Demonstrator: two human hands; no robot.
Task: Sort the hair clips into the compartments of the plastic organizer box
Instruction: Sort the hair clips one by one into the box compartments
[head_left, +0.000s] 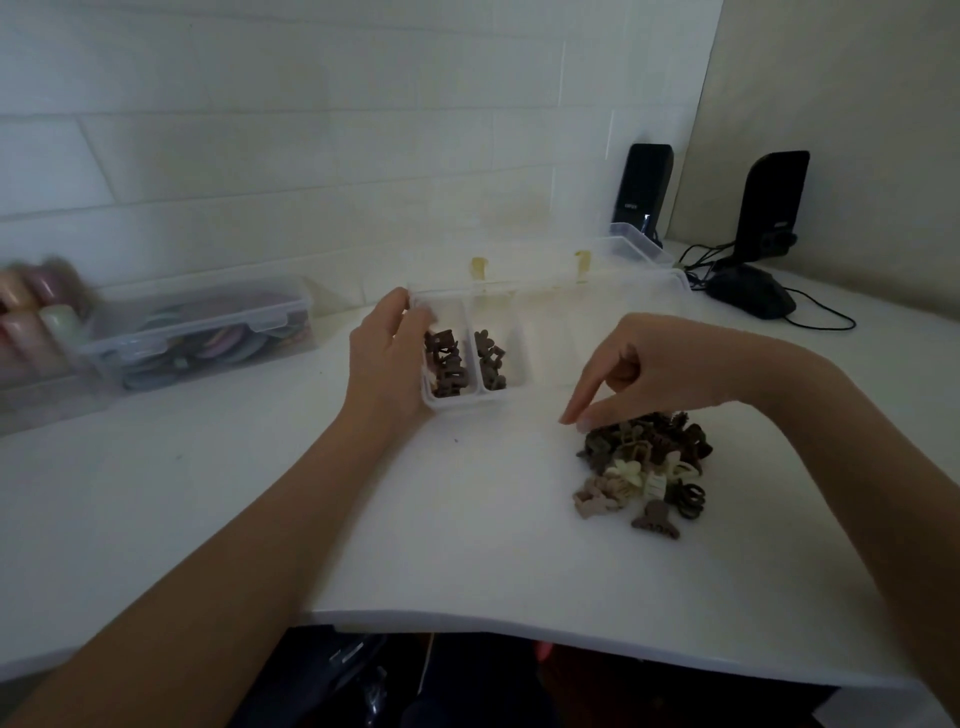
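Observation:
A clear plastic organizer box (524, 387) lies open in the middle of the white table, its lid raised behind it. Dark brown hair clips (444, 366) fill its leftmost compartment, and more dark clips (490, 361) lie in the second one. My left hand (387, 358) grips the box's left end. A pile of small claw clips (649, 465) in brown, cream, beige and olive sits to the right. My right hand (634, 371) hovers over the pile's upper left edge, thumb and forefinger pointing down and pinched close; I see no clip between them.
A closed clear container (208, 332) of colourful items stands at the left, with blurred pastel objects (36, 317) beside it. Two black speakers (641, 189) (771, 208), a mouse (750, 296) and cables occupy the back right. The table's front edge (519, 631) is near me.

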